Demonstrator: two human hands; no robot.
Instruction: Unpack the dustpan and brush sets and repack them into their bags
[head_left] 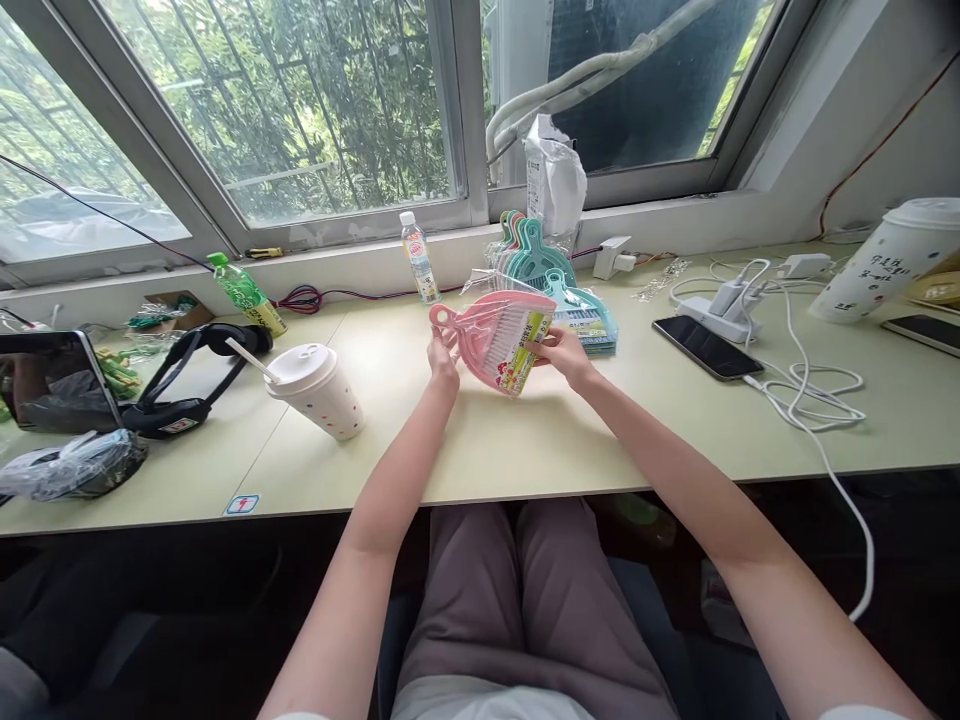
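Observation:
A pink dustpan and brush set (pixel 491 335) in clear wrap is held tilted just above the table, its bristles and a yellow-green label facing me. My left hand (pixel 444 358) grips it near the ringed handle at its left end, some fingers hidden behind it. On the other side, my right hand (pixel 561 354) pinches the labelled edge between thumb and fingers. Right behind it lies a teal dustpan and brush set (pixel 589 308), and a row of similar sets (pixel 534 250) in teal, pink and other colours stands by the window sill.
Left of my arms stands a lidded paper cup (pixel 319 395) with a straw. Behind are a small bottle (pixel 418 258) and a green bottle (pixel 246 290). To the right lie a phone (pixel 707 346), a power strip (pixel 720 315) and loose white cables (pixel 817 390); a large cup (pixel 877 265) stands beyond.

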